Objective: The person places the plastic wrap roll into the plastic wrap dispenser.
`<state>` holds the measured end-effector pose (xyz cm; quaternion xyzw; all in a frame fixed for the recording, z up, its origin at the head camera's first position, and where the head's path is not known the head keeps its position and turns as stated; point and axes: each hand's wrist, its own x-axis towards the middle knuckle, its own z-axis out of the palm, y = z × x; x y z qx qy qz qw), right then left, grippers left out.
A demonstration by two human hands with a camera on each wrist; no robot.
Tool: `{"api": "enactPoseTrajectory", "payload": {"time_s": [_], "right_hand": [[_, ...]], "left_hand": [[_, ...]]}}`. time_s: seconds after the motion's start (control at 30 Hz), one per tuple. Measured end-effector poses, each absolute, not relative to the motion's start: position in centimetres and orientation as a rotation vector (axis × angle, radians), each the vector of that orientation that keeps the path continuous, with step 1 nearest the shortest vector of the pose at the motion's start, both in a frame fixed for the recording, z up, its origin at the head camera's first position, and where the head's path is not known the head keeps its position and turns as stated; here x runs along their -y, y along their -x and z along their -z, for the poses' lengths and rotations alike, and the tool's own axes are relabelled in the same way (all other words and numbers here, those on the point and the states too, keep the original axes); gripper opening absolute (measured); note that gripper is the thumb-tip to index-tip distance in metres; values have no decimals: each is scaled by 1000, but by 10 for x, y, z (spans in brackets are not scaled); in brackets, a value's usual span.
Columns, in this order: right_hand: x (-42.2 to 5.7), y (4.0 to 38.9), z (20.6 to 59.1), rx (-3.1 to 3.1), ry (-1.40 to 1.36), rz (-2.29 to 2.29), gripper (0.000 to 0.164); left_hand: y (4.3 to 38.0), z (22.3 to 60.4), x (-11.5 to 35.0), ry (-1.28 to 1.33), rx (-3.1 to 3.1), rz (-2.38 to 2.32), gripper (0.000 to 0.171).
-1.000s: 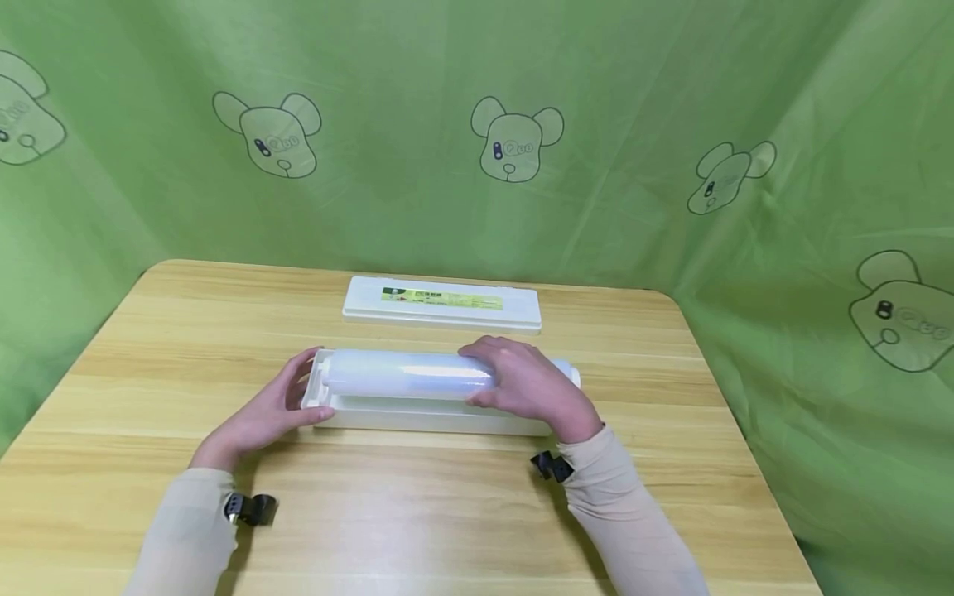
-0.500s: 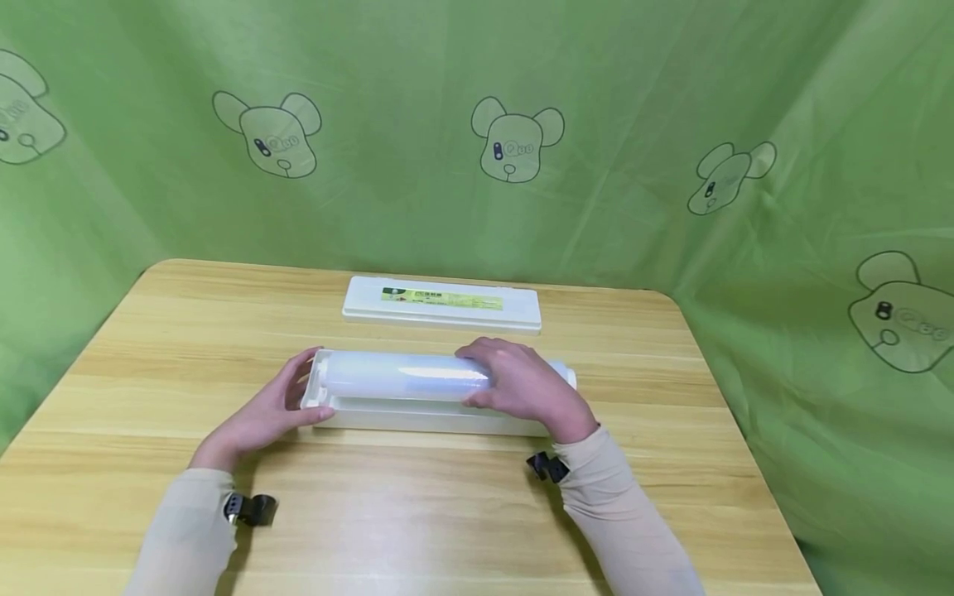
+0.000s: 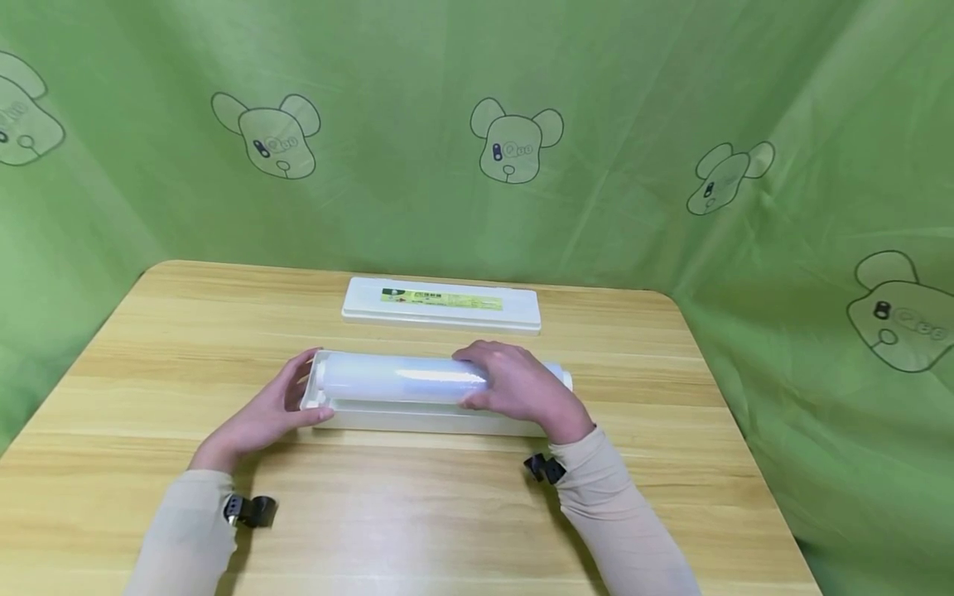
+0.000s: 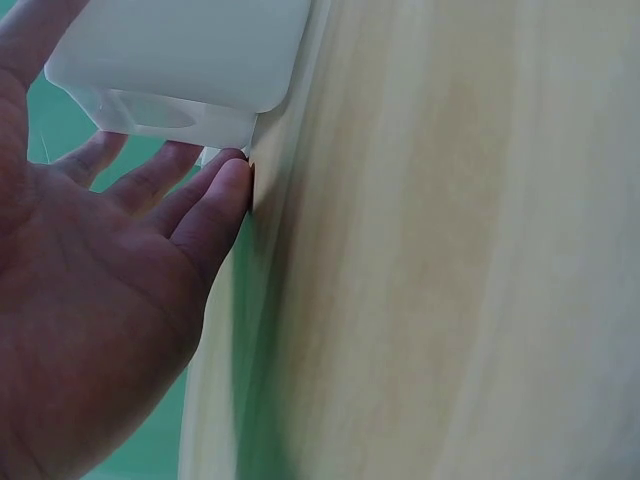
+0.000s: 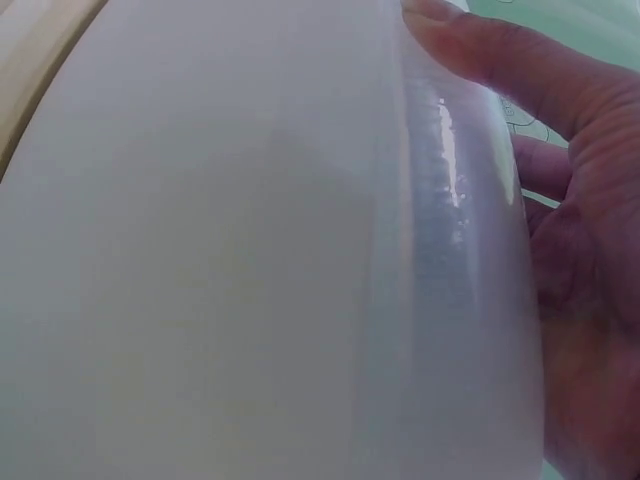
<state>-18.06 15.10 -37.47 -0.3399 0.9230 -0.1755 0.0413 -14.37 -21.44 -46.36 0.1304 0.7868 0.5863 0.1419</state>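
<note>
A roll of cling film (image 3: pixel 395 377) lies lengthwise over a long white plastic box (image 3: pixel 440 420) in the middle of the table. My right hand (image 3: pixel 514 381) grips the roll right of its middle, thumb in front and fingers over the far side. Its right end rides a little above the box, and its left end sits against the box's left wall. At that wall my left hand (image 3: pixel 264 406) holds the box end between thumb and fingers. The left wrist view shows the fingertips against the box end (image 4: pixel 180 60); the film shines close up (image 5: pixel 455 240) in the right wrist view.
Behind the box lies a flat white lid (image 3: pixel 514 308) with a green and yellow label. The wooden table (image 3: pixel 417 513) reaches back to a green curtain (image 3: pixel 387 190) printed with bear heads.
My right hand has shifted the cling film roll slightly left and down, bringing its left end closer to the box's left wall. My left hand has stayed in place.
</note>
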Motion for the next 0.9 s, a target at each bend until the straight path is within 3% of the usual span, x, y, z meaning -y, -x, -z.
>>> {"api": "enactPoseTrajectory", "payload": {"time_s": [0.9], "right_hand": [[-149,184,378,-2834,1063,550,61]], "left_hand": [[143,463,214,-374,-2284,-1680,100]]}}
